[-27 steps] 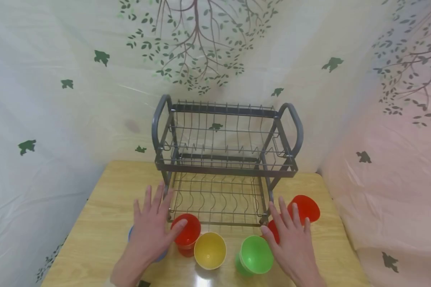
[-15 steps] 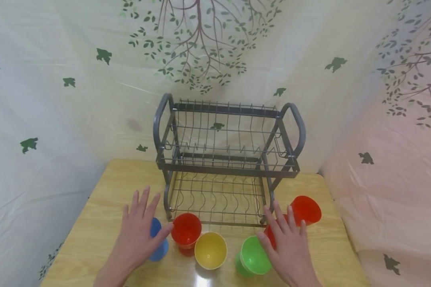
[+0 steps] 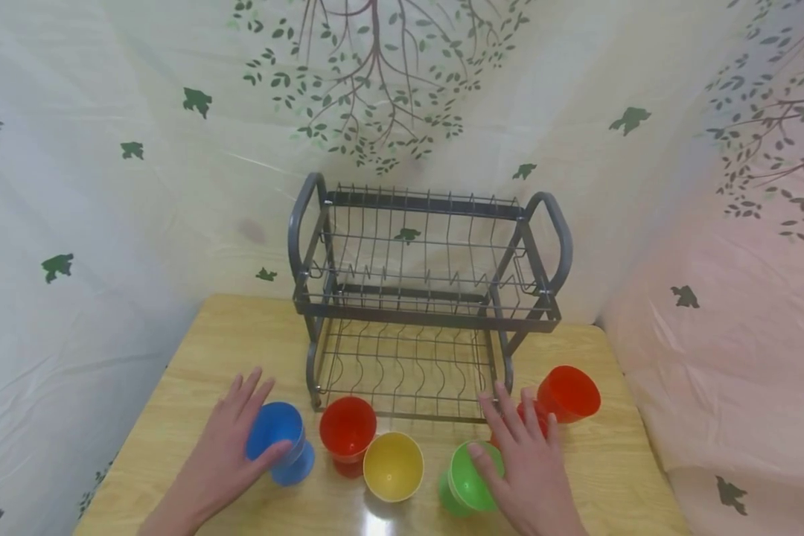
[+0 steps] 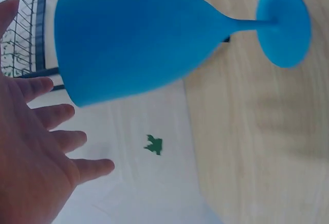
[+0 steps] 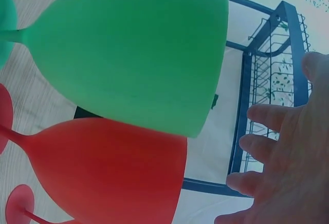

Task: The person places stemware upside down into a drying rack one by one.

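Observation:
A blue goblet (image 3: 276, 432) stands upright at the left of the row. My left hand (image 3: 217, 458) hovers at its left side, fingers spread and thumb in front of the bowl. In the left wrist view the fingertips (image 4: 100, 168) lie beyond the rim of the blue goblet (image 4: 133, 41), gripping nothing. My right hand (image 3: 529, 473) hangs over the right part of a green goblet (image 3: 470, 480), fingers spread. It partly hides a red goblet (image 3: 534, 418) behind. In the right wrist view the green goblet (image 5: 133, 49) and red goblet (image 5: 113, 170) stand apart from the fingers.
A dark two-tier dish rack (image 3: 415, 316) stands behind the goblets. Between the hands are another red goblet (image 3: 348, 428) and a yellow goblet (image 3: 393, 467). A further red goblet (image 3: 568, 393) stands at the right. The wooden table (image 3: 208, 342) meets patterned sheets at the back and sides.
My left hand has moved left and toward me, from over the blue goblet to beside it, uncovering it. My right hand has shifted slightly left, over the green goblet.

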`<state>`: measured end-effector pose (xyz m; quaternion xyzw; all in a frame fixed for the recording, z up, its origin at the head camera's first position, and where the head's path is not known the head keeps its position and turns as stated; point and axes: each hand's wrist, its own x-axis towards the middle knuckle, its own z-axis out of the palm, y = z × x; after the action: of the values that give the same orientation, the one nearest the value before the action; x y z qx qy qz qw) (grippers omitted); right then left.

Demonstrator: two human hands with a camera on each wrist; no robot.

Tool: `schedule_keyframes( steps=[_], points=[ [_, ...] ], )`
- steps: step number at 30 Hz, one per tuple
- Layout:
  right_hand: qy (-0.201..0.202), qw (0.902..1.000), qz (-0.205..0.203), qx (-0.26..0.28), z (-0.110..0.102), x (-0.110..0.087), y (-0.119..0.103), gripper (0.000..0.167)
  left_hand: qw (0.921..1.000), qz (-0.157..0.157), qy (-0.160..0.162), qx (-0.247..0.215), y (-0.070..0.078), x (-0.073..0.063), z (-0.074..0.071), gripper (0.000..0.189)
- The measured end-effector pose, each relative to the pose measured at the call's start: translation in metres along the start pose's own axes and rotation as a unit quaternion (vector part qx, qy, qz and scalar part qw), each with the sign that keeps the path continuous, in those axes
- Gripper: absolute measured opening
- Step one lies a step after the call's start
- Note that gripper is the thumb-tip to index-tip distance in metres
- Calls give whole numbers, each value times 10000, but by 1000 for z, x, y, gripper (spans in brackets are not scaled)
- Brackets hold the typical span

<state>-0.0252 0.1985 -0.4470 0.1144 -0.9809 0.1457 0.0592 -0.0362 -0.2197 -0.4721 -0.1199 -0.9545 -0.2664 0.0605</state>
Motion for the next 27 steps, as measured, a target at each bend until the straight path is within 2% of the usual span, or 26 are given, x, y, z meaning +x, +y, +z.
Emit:
schedule_keyframes(
  steps=[6, 11, 16, 21, 27],
  points=[
    [116, 9997, -184, 73, 2, -1, -5, 67, 9994, -229, -248, -117, -9, -6, -1, 98],
    [-219, 9991, -121, 353, 1, 0, -11, 68, 9976, -408, -493, -262, -16, -9, 0, 105],
    [-382, 9986, -159, 318, 2, 0, -16, 70, 9955, -509, -667, -450, -22, -9, 8, 112],
    [-442, 9984, -186, 314, 5, -2, -19, 70, 9952, -475, -740, -431, -20, -4, 13, 116],
    [-263, 9985, -370, 298, 11, -6, -21, 69, 9904, -804, -1054, -397, -14, 1, 14, 115]
  ],
)
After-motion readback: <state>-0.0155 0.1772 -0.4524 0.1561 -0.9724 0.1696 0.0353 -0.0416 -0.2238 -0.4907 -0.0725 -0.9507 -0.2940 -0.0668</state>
